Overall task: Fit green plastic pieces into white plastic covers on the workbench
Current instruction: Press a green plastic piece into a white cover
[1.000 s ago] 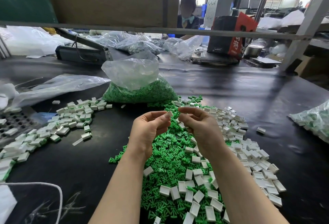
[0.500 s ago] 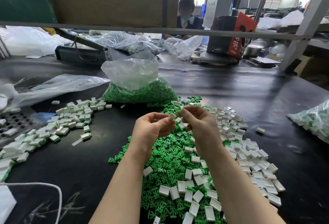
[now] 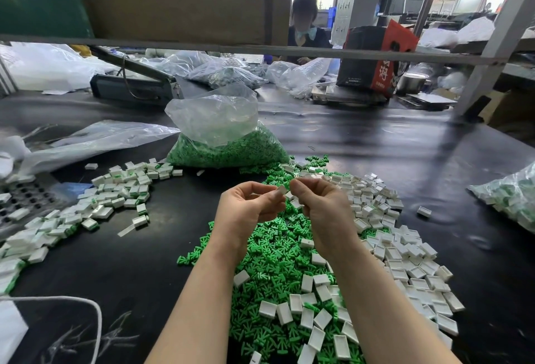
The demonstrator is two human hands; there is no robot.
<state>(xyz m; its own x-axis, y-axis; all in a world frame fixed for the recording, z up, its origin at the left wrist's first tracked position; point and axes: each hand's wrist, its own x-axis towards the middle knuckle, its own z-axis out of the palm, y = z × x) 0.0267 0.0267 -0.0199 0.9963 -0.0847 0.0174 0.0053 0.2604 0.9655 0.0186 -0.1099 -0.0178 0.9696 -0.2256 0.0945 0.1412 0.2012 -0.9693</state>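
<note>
both hands raised over the green pieces (image 3: pixel 269 250) heaped on the workbench (image 3: pixel 405 161). left hand (image 3: pixel 246 213) pinches a white cover (image 3: pixel 281 190) at the fingertips; right hand (image 3: pixel 321 207) curled close against it, contents hidden, likely a green piece. parts look light, stiff, small: grip by the edges, open side kept clear.

white cover (image 3: pixel 281 190): pinched mid-air between both hands | green pieces (image 3: pixel 269 256): loose heap on surface | white covers (image 3: pixel 405 259): scattered right

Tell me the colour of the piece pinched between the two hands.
White: the cover held between the left hand and right hand, seen in the head view.
</note>
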